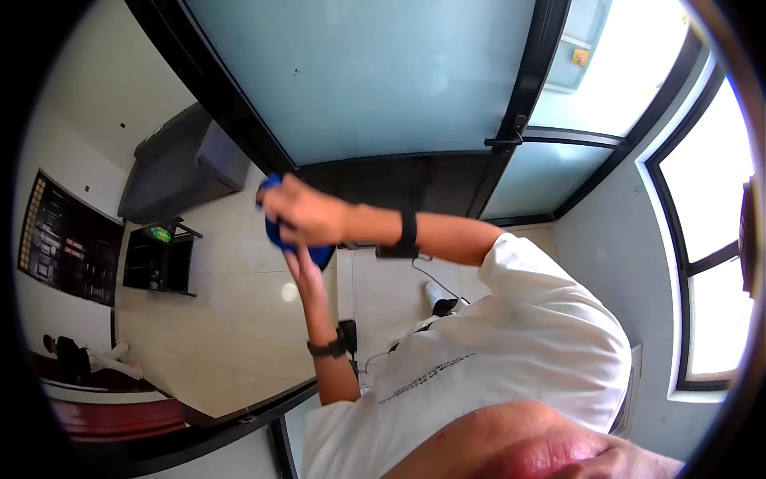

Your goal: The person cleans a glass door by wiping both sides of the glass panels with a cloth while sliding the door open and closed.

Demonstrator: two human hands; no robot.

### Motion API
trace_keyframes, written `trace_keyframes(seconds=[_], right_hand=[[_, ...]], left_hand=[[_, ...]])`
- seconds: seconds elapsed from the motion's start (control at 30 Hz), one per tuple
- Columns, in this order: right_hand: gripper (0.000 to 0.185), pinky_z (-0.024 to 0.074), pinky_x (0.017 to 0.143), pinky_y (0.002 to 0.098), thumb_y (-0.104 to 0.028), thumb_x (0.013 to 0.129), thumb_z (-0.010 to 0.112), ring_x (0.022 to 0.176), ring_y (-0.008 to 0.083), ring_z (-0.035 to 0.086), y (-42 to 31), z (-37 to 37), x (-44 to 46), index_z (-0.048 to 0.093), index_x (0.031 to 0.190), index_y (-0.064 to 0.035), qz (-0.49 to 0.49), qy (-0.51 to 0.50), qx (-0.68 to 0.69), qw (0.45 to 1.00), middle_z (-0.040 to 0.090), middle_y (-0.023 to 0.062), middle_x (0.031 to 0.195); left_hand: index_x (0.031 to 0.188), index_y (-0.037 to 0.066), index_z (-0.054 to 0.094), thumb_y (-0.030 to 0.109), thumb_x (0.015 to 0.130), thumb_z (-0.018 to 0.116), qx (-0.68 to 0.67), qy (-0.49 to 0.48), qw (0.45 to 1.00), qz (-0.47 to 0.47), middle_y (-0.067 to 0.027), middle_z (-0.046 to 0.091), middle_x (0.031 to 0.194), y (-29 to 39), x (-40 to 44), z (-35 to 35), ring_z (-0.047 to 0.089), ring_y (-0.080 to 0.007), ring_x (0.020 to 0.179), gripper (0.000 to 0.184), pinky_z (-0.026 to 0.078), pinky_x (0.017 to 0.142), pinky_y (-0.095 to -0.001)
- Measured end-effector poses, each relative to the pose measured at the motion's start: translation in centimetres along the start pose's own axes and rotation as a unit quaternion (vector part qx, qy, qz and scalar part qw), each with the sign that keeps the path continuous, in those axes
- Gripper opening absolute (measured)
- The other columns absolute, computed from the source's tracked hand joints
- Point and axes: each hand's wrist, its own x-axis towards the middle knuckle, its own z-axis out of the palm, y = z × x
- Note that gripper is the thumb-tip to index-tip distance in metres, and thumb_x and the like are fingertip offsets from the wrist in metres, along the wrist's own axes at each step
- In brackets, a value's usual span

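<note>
A crumpled blue cloth is bunched between my two hands beside the lower edge of a black-framed frosted glass door. My right hand is closed over the upper part of the cloth, slightly blurred. Just below it, my left hand grips the lower part, with some of its fingers hidden by the fabric and the other hand. Both wrists wear black bands. The door has a black handle, which neither hand touches.
A grey-covered piece of furniture stands beyond the door frame. Near it is a low black table with a green item. Another person is at lower left. A window is at right; cables hang near my body.
</note>
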Motion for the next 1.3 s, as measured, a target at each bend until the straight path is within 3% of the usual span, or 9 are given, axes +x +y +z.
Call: trace_keyframes(seconds=[0.2,0.3,0.53,0.67,0.77,0.87,1.0,1.07,1.3], right_hand=[[0.032,0.0433,0.091,0.0428,0.000,0.072,0.063,0.096,0.0388,0.055,11.6,-11.1,6.2,0.046,0.100,-0.0059,-0.033,0.198,-0.125,0.972,0.057,0.0195,0.120],[0.034,0.0434,0.090,0.0427,0.000,0.072,0.063,0.096,0.0396,0.054,14.2,-14.6,7.4,0.046,0.101,-0.0053,-0.031,0.214,-0.150,0.965,0.058,0.0180,0.110],[0.033,0.0452,0.086,0.0465,-0.006,0.075,0.064,0.097,0.0402,0.053,14.7,-19.3,3.9,0.045,0.102,-0.0049,0.078,0.233,-0.162,0.956,0.056,0.0184,0.101],[0.035,0.0465,0.079,0.0479,-0.007,0.073,0.066,0.090,0.0414,0.055,14.6,-24.5,-1.0,0.046,0.102,-0.0049,0.105,0.320,-0.216,0.916,0.058,0.0180,0.091],[0.036,0.0486,0.079,0.0439,-0.008,0.072,0.067,0.090,0.0407,0.059,12.0,-27.0,-4.2,0.044,0.100,-0.0051,0.202,0.222,-0.185,0.936,0.063,0.0176,0.100],[0.038,0.0485,0.086,0.0412,-0.006,0.070,0.066,0.096,0.0409,0.059,11.0,-28.4,-8.3,0.043,0.100,-0.0051,0.143,0.245,-0.249,0.926,0.063,0.0180,0.108],[0.042,0.0476,0.086,0.0388,-0.003,0.066,0.065,0.095,0.0309,0.059,11.4,-33.5,-14.6,0.047,0.104,-0.0041,0.139,0.361,-0.299,0.872,0.059,0.0144,0.103],[0.040,0.0493,0.082,0.0347,0.001,0.067,0.062,0.092,0.0241,0.059,11.5,-36.1,-17.3,0.046,0.104,-0.0040,0.201,0.423,-0.220,0.856,0.060,0.0134,0.101],[0.039,0.0498,0.083,0.0288,0.005,0.071,0.047,0.092,0.0215,0.057,13.7,-41.7,-24.5,0.047,0.109,-0.0034,0.166,0.526,0.182,0.814,0.056,0.0099,0.104]], left_hand=[[0.147,0.011,0.029,0.035,0.101,0.049,-0.282,-0.111,0.942,0.142,-0.0152,0.047,0.135,6.7,6.5,14.4,0.046,-0.0247,0.125,0.055,0.041,0.102,-0.0413],[0.143,0.013,0.032,0.042,0.100,0.045,-0.316,-0.151,0.936,0.043,-0.0103,0.052,0.132,4.5,9.7,19.8,0.053,-0.0244,0.118,0.053,0.047,0.092,-0.0416],[0.130,0.001,0.036,0.000,0.087,0.057,-0.278,-0.231,0.928,0.089,-0.0117,0.065,0.100,-2.2,7.0,31.7,0.062,-0.0176,0.096,0.048,0.047,0.089,-0.0317],[0.117,0.002,0.047,0.007,0.086,0.065,-0.002,-0.384,0.883,0.271,-0.0195,0.065,0.104,-2.8,4.3,35.2,0.063,-0.0342,0.103,0.036,0.048,0.089,-0.0359],[0.113,0.003,0.052,0.019,0.080,0.071,0.093,-0.484,0.797,0.348,-0.0232,0.059,0.116,-6.9,3.0,39.8,0.055,-0.0431,0.109,0.041,0.046,0.091,-0.0489],[0.114,0.003,0.056,0.020,0.078,0.067,0.224,-0.412,0.741,0.480,-0.0261,0.059,0.113,-10.9,0.6,42.1,0.056,-0.0454,0.107,0.042,0.046,0.091,-0.0500],[0.108,0.000,0.059,0.018,0.078,0.063,0.259,-0.440,0.781,0.360,-0.0241,0.063,0.104,-8.8,-2.3,42.2,0.059,-0.0452,0.101,0.036,0.048,0.087,-0.0528],[0.100,-0.001,0.060,0.018,0.079,0.062,0.318,-0.462,0.733,0.384,-0.0218,0.066,0.092,-8.4,-2.3,42.2,0.062,-0.0427,0.092,0.028,0.049,0.080,-0.0531],[0.082,0.005,0.063,0.032,0.089,0.063,0.247,-0.431,0.812,0.305,-0.0106,0.061,0.065,-6.4,-4.7,38.7,0.061,-0.0315,0.063,0.028,0.046,0.057,-0.0431]])
